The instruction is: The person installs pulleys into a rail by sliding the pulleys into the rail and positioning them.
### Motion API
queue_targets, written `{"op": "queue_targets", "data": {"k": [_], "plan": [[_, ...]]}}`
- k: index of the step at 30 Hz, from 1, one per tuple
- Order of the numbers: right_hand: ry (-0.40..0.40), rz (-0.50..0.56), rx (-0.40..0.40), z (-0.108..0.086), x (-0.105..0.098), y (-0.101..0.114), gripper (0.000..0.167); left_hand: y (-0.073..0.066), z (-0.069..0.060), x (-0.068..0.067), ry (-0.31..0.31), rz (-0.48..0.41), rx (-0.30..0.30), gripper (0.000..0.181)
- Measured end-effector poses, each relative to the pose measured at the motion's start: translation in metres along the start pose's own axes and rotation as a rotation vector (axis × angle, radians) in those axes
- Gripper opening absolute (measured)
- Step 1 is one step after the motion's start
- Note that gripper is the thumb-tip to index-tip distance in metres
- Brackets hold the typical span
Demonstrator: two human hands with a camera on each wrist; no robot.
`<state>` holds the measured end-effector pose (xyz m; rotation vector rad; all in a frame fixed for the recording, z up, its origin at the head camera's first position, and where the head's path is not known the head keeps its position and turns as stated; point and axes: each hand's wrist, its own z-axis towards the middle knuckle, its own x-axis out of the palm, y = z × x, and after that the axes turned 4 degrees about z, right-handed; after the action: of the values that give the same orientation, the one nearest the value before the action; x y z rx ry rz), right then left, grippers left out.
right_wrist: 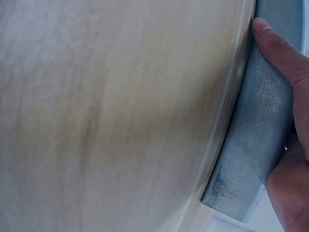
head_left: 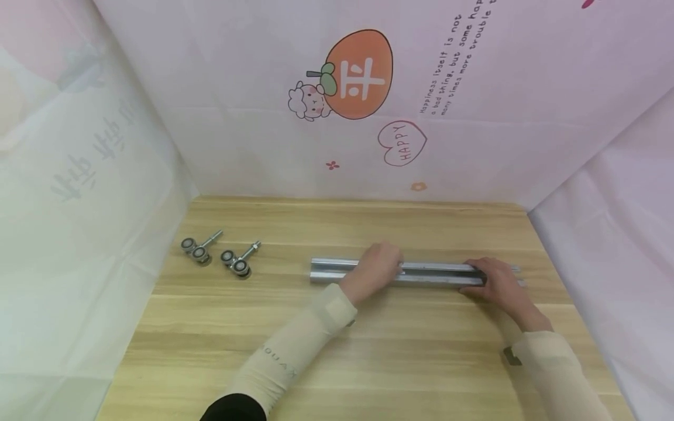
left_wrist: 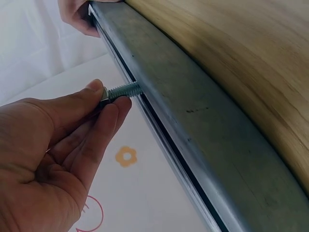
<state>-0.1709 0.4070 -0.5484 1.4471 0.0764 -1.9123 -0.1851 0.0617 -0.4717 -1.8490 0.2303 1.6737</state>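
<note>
A: What is shown on the tabletop?

B: A threaded bolt is pinched in the grip of the left hand, between thumb and fingers, its far end at the slot of a metal rail. The rail, laid crosswise at right of centre, is clasped near its right end by the right hand.

A: Which step is in hand?

B: The guiding of the bolt at the slot, it is judged; whatever may be fixed to it inside is hidden. By the next move, a steady rail and a bolt kept square to the slot would be called for. A roller trolley and its twin are seen at left, held by neither hand.

A: Can any writing be read?

B: "HAPPY" is printed inside a heart on the backdrop, near lines opening "Happiness itself is not a bad thing", cropped farther along. The lettering on the left sleeve cannot be read with certainty. No brand can be made out on the rail.
</note>
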Motion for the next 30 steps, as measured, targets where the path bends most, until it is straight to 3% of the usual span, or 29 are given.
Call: {"op": "queue_targets", "data": {"k": [7, 15, 23, 26, 30], "plan": [[-0.002, 0.006, 0.008, 0.0, 0.001, 0.001, 0.07, -0.002, 0.0, -0.001, -0.023, 0.01, 0.022, 0.008], [0.016, 0.021, 0.028, 0.0, -0.001, 0.001, 0.069, 0.002, -0.001, 0.008, -0.07, 0.04, 0.062, 0.009], [0.047, 0.017, 0.027, 0.002, 0.0, -0.001, 0.07, 0.009, -0.013, 0.003, -0.057, -0.013, 0.083, 0.009], [0.074, 0.02, 0.04, 0.004, -0.003, 0.003, 0.073, 0.018, -0.023, -0.001, -0.037, -0.002, 0.095, 0.031], [0.141, 0.042, 0.099, 0.011, -0.007, 0.011, 0.08, 0.039, -0.039, -0.006, -0.018, 0.017, 0.077, 0.068]]}}
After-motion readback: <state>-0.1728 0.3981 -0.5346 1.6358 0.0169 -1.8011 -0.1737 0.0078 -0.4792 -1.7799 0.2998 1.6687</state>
